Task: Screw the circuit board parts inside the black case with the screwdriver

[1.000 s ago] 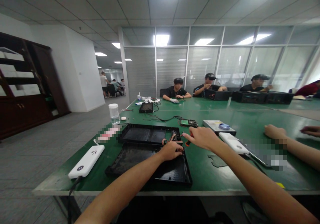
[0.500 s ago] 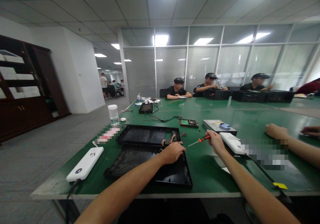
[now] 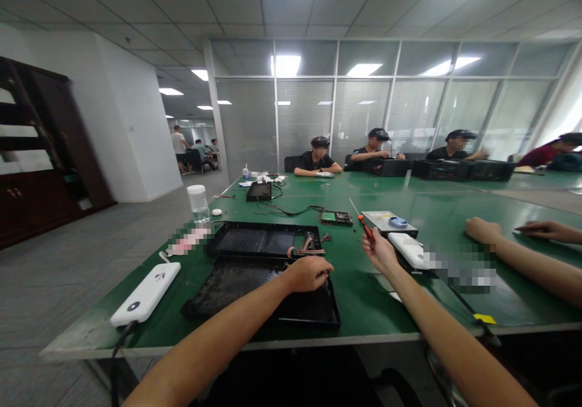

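Note:
My right hand (image 3: 380,250) is wrapped round the orange and black handle of a screwdriver (image 3: 366,227), whose thin metal shaft points up and away from me. Over the right part of a black plastic tray-like panel (image 3: 245,285) is my left hand (image 3: 310,273), its fingers curled together. Whatever those fingers pinch, if anything, is too small to tell. Just behind the panel lies a second black casing half (image 3: 245,239), with a striped ribbon cable (image 3: 307,252) at its right end.
A circuit board (image 3: 336,218) and a metal drive box (image 3: 384,221) lie beyond my hands. White power banks (image 3: 146,293) sit at both sides. A clear jar (image 3: 199,204) stands at the left edge. A co-worker's arm (image 3: 522,258) rests at the right; several people sit opposite.
My right hand has turned the screwdriver from pointing left to pointing up and away. My left hand has lifted slightly from the panel's edge, fingers still curled. The view has shifted a little.

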Demonstrator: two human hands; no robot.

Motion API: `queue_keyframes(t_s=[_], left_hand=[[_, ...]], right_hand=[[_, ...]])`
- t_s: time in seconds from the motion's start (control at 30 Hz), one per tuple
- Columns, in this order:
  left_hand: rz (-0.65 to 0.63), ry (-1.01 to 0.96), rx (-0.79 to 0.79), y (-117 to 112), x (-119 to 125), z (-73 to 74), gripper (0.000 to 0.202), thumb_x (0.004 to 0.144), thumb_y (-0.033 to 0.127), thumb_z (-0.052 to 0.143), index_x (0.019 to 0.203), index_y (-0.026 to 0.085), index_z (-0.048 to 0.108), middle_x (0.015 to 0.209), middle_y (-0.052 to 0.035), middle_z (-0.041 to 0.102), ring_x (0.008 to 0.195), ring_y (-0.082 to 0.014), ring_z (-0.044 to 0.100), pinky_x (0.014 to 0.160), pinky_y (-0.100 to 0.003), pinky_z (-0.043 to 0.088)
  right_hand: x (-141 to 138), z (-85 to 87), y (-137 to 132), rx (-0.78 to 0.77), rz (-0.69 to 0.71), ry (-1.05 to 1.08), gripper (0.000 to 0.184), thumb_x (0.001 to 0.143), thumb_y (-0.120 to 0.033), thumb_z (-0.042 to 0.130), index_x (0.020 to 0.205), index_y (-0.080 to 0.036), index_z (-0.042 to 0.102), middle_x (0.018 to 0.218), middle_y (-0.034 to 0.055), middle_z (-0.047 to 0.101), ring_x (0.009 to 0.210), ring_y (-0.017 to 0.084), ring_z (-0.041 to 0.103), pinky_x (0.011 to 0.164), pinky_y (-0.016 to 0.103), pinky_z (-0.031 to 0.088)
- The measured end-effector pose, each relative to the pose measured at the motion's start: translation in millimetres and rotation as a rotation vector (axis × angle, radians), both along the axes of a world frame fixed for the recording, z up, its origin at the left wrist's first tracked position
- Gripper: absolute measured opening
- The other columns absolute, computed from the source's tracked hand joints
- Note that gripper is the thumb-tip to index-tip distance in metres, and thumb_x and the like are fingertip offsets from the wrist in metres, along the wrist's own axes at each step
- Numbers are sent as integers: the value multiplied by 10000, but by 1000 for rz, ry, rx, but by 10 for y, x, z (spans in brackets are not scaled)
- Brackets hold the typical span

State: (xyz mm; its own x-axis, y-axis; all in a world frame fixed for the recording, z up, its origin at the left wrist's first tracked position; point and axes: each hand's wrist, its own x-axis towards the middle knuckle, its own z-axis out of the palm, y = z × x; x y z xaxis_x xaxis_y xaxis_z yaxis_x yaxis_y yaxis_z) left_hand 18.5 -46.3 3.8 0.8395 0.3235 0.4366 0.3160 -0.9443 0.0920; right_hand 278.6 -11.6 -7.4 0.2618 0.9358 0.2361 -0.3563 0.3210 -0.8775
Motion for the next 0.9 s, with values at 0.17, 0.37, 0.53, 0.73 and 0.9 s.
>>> queue_keyframes(t_s=[0.17,0.37,0.53,0.73,0.9], left_hand=[[75,-44,105,36,-75,220,219,814,131,377,974,156,526,966,-64,553,936,-157,507,863,-261,360],[441,31,-60,361,-573,510,262,797,228,435,1051,165,432,823,-33,558,725,-153,534,684,-243,396],[457,175,-206,733,-1086,360,231,721,338,555,844,146,525,851,-36,556,791,-150,503,712,-215,369],[357,343,-240,917,-1261,94,237,737,386,555,747,150,572,726,5,561,670,-115,507,610,-180,352],[280,377,30,792,-1136,392,170,724,280,596,833,154,564,847,-45,581,800,-169,530,696,-224,373]], right_hand=[[-281,146,-234,56,79,-263,228,695,-354,590,790,-183,473,722,-10,529,495,71,490,448,198,431],[-730,230,-1217,303,313,-1293,142,786,-282,473,886,-193,520,867,40,571,720,150,553,640,266,440],[-871,61,-1769,419,214,-1736,211,762,-146,458,958,-206,507,904,49,565,794,169,548,666,265,410],[-744,-33,-1775,373,174,-1781,83,769,-154,450,815,-188,510,777,37,553,721,158,524,627,256,373],[-752,-57,-1676,292,158,-1734,133,736,-105,455,826,-178,520,791,38,547,755,163,506,663,262,364]])
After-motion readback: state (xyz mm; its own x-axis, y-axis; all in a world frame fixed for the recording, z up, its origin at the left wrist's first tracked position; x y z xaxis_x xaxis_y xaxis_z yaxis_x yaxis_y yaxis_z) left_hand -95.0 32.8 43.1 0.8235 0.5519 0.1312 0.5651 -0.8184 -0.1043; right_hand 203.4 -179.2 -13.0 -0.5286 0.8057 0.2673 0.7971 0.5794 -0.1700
